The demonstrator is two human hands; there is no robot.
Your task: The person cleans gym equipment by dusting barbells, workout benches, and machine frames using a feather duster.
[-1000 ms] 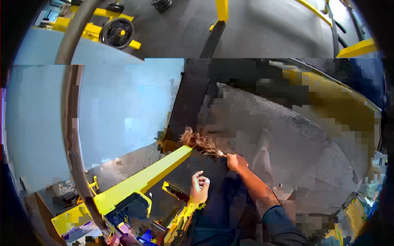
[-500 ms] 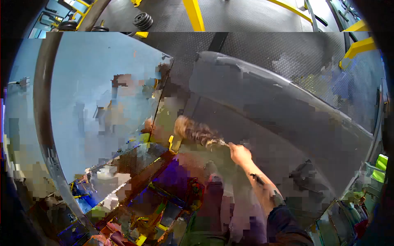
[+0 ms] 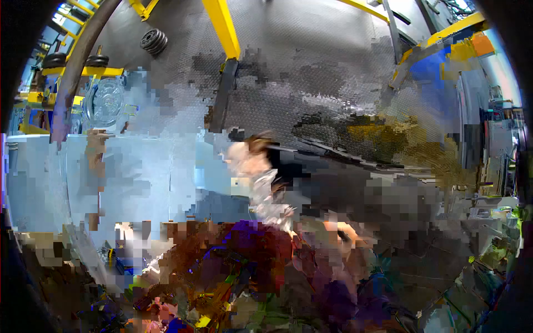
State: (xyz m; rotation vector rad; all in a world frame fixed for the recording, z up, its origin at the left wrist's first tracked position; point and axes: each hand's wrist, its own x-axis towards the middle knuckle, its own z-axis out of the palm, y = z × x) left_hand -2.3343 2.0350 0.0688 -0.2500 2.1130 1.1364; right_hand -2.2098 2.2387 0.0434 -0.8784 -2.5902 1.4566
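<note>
A fluffy brown duster [image 3: 258,172] stands out near the middle of the view, smeared by motion. Its head points up and away, and its lower end runs down toward my right hand [image 3: 298,240]. Broken picture blocks cover most of that hand, but half a second earlier its fingers are plainly closed round the duster's handle. Beside the duster head, on the right, lies a dark grey padded surface [image 3: 355,186], partly garbled. Left of it is a pale blue surface [image 3: 139,183]. I do not see my left hand; the lower part of the picture is heavily scrambled.
Yellow frame legs [image 3: 222,28] stand on the black textured floor [image 3: 288,44]. Weight plates [image 3: 154,42] rest on the floor at the upper left. A dark curved post [image 3: 83,55] rises along the left side. More yellow framing [image 3: 455,30] is at the upper right.
The duster has swung from lying leftward to pointing more upright. My view has shifted, so the floor, yellow legs and weight plates show differently. Picture blocks now hide more of my right hand and arm.
</note>
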